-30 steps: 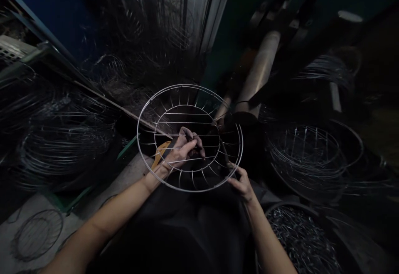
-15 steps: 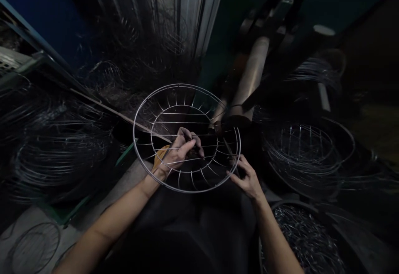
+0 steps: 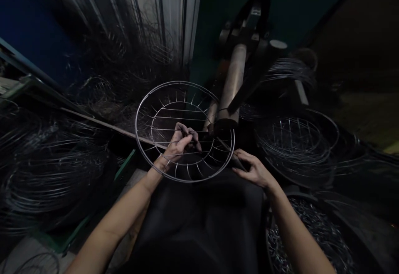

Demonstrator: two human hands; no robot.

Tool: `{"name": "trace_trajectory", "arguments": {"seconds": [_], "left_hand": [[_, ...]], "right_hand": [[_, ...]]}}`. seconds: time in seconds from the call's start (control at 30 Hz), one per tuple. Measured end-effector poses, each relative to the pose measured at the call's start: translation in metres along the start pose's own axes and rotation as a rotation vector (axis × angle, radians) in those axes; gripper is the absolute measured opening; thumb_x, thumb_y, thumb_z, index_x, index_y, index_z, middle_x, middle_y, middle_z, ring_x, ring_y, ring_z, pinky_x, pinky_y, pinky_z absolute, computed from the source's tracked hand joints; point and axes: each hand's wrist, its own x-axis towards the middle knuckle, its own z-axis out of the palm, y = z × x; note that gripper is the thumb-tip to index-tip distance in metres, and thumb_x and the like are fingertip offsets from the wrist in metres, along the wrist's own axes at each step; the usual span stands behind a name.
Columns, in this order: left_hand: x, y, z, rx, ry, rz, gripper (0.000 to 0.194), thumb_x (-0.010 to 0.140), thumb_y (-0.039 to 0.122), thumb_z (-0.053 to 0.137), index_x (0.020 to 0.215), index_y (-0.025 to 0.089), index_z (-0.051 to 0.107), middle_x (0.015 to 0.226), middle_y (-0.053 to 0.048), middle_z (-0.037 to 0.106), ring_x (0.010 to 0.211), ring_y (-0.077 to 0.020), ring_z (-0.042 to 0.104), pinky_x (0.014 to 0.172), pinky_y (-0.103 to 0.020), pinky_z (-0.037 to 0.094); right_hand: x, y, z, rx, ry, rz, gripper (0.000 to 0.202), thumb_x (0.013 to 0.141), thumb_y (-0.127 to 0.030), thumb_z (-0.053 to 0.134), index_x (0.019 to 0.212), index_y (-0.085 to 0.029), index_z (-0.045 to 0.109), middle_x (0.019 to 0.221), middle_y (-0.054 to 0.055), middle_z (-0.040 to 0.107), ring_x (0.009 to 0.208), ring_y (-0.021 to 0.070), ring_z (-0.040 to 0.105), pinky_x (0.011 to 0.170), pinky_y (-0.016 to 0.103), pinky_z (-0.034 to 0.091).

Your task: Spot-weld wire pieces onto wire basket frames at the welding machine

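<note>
A round, shallow wire basket with a double rim, short side ribs and parallel crossbars is held up in front of me. My left hand reaches under the near rim, its fingers curled around the crossbars in the middle. Beside the right rim, my right hand is closed around a slim, dark rod-like tool. The tool's far end crosses the basket's side below the machine's cylinder. Darkness hides the exact contact there.
Stacked wire baskets lie at the left, more wire racks at the right. A tub of small metal pieces stands at lower right. Tangled wire lies by the corrugated metal sheet. The machine's dark bar slants beside its cylinder.
The view has shifted, so the machine appears further left. My right hand has moved away from the rim, and the basket's right rim now sits closer under the cylinder. My left hand keeps its grip.
</note>
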Motion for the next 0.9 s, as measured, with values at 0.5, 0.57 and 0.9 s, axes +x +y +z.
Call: {"name": "trace_trajectory", "arguments": {"seconds": [0.5, 0.57, 0.9], "left_hand": [[0.01, 0.001, -0.005, 0.01, 0.009, -0.026, 0.038, 0.077, 0.03, 0.062, 0.082, 0.024, 0.025, 0.076, 0.007, 0.058, 0.053, -0.0112, 0.063, 0.049, -0.022, 0.048], [0.01, 0.002, -0.005, 0.01, 0.007, -0.027, 0.037, 0.077, 0.029, 0.061, 0.082, 0.024, 0.024, 0.076, 0.007, 0.058, 0.052, -0.011, 0.063, 0.049, -0.022, 0.048], [0.003, 0.0, -0.003, 0.03, 0.038, 0.01, 0.036, 0.078, 0.028, 0.06, 0.081, 0.024, 0.024, 0.076, 0.009, 0.055, 0.053, -0.0095, 0.062, 0.051, -0.022, 0.048]], "right_hand": [[0.006, 0.0, -0.004, -0.04, -0.028, -0.017, 0.014, 0.078, -0.033, 0.06, 0.079, -0.019, 0.06, 0.089, 0.007, 0.061, 0.08, 0.0169, 0.059, 0.071, 0.028, 0.049], [0.005, 0.002, -0.005, -0.036, -0.02, -0.021, 0.015, 0.078, -0.033, 0.06, 0.079, -0.019, 0.06, 0.09, 0.007, 0.061, 0.08, 0.017, 0.059, 0.071, 0.028, 0.049], [-0.01, 0.026, 0.036, 0.058, 0.102, 0.127, 0.023, 0.078, -0.04, 0.064, 0.087, -0.019, 0.062, 0.096, 0.005, 0.059, 0.091, 0.0194, 0.057, 0.081, 0.031, 0.047]]}}
